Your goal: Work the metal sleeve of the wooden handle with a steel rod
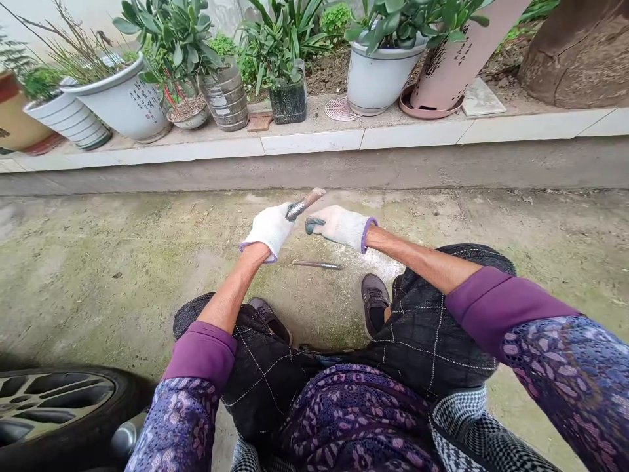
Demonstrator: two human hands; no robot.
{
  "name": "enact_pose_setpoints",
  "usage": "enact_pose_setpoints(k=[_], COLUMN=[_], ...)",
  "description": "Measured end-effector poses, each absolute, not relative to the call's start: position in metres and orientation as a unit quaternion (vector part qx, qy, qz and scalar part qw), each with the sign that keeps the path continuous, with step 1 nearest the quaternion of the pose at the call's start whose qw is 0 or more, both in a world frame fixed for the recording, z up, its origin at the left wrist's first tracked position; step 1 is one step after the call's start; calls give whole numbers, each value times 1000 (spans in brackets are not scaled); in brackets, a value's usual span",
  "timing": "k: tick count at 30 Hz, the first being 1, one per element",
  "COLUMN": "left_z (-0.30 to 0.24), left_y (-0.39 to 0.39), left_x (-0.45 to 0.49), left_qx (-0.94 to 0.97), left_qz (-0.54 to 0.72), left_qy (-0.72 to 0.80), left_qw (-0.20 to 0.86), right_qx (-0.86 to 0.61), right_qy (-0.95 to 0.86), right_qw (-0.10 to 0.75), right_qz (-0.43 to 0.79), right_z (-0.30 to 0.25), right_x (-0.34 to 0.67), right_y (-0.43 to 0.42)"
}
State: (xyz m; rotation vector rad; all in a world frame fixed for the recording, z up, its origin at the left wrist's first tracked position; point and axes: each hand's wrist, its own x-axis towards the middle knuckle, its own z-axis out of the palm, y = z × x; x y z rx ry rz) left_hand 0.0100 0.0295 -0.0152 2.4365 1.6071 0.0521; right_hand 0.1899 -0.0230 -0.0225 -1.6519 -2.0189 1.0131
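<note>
My left hand [270,226], in a white knit glove with purple trim, is closed around a brown rod [307,202] with a shiny ridged section. The rod tilts up to the right, its far end above the fingers. Just right of it is my right hand [339,226], in a matching glove with dark-coated fingertips. Its fingers are curled together, slightly blurred; what is in them, if anything, I cannot make out. The hands are close but apart. A similar thin rod [317,265], brown with a shiny right end, lies on the concrete below them.
A low tiled ledge [314,144] runs across the back with several potted plants, among them a white pot [383,75] and a pink planter [442,65]. My shoes [376,298] stand on the mossy concrete floor [122,262]. A car wheel [59,406] is at the lower left.
</note>
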Motion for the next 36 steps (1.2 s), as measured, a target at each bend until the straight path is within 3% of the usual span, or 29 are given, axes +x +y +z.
enact_pose_setpoints(k=[7, 12, 15, 19, 23, 30, 36], left_z=[-21, -17, -14, -13, -15, -24, -29], left_y=[24, 18, 20, 23, 27, 35, 29], left_x=[17, 27, 27, 23, 22, 20, 23], left_qx=[848, 880, 889, 878, 831, 837, 867], left_qz=[-128, -153, -117, 33, 122, -8, -127], left_qy=[513, 448, 443, 457, 501, 541, 481], left_qw=[-23, -20, 17, 140, 210, 83, -19], right_qx=[-591, -598, -610, -651, -645, -587, -621], right_qy=[-743, -754, -726, -637, -633, -726, -732], right_qw=[168, 169, 198, 242, 210, 170, 135], right_qz=[263, 214, 248, 334, 372, 315, 246], right_z=[-12, 0, 7, 12, 6, -11, -4], right_x=[201, 224, 232, 231, 214, 192, 211], right_y=[-23, -13, -9, -9, -14, -25, -18])
